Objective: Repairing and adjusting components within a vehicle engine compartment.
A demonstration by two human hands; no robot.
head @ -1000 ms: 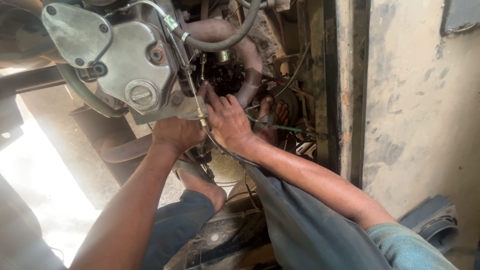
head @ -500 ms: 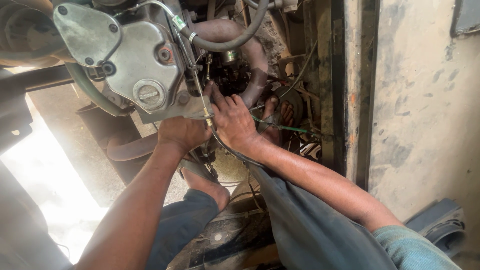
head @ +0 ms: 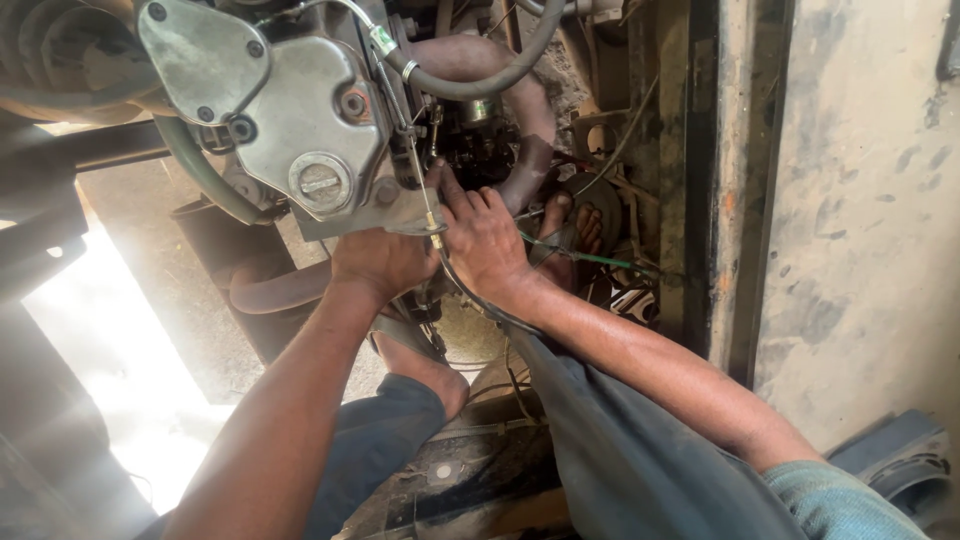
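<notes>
1. My left hand [head: 385,262] presses up against the underside of the grey metal engine cover [head: 285,120]; its fingers are tucked out of sight, so I cannot tell how wide that grip is.
2. My right hand [head: 487,238] reaches into the dark engine gap just beside the cover, fingers spread and loose, clamped on nothing I can see.
3. A thin control cable [head: 418,170] runs down between both hands.
4. A black rubber hose [head: 490,75] curves above them.
5. My bare foot [head: 425,365] rests below.
</notes>
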